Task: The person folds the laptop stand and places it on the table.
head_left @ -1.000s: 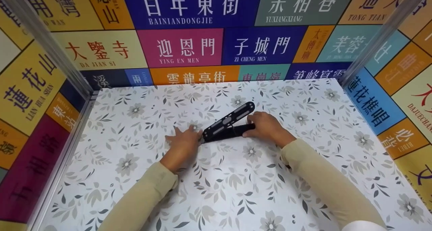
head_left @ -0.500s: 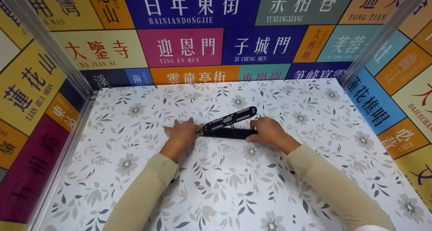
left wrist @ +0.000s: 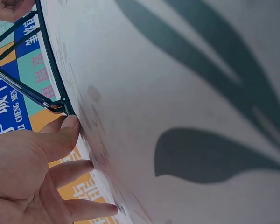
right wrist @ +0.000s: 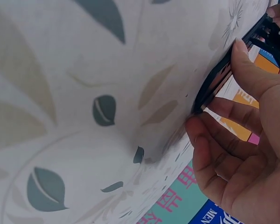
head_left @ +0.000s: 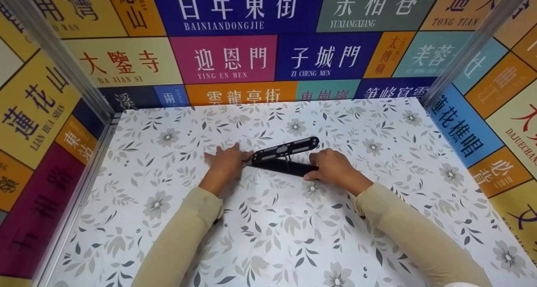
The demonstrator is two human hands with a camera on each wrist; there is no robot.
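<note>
A black folding stand (head_left: 285, 149) lies on the table between both hands, opened in a V. Its slotted upper arm rises from a hinge at the left end, with a thin strut above the flat base. My left hand (head_left: 224, 167) pinches the hinge end between thumb and index finger; in the left wrist view its other fingers (left wrist: 91, 207) spread onto the tabletop. At the far right end of the base, my right hand (head_left: 335, 169) grips between thumb and fingers, seen closely in the right wrist view with the stand's base (right wrist: 219, 77).
A white tabletop (head_left: 268, 220) with grey flowers and leaves spreads under everything. Colourful panels with Chinese characters (head_left: 224, 58) stand behind and at both sides. Metal corner posts (head_left: 79, 64) rise at the back left and back right.
The stand has turned a little clockwise, its right end coming nearer the body along with my right hand. The upper arm's raised end sits lower. My left hand has shifted only slightly.
</note>
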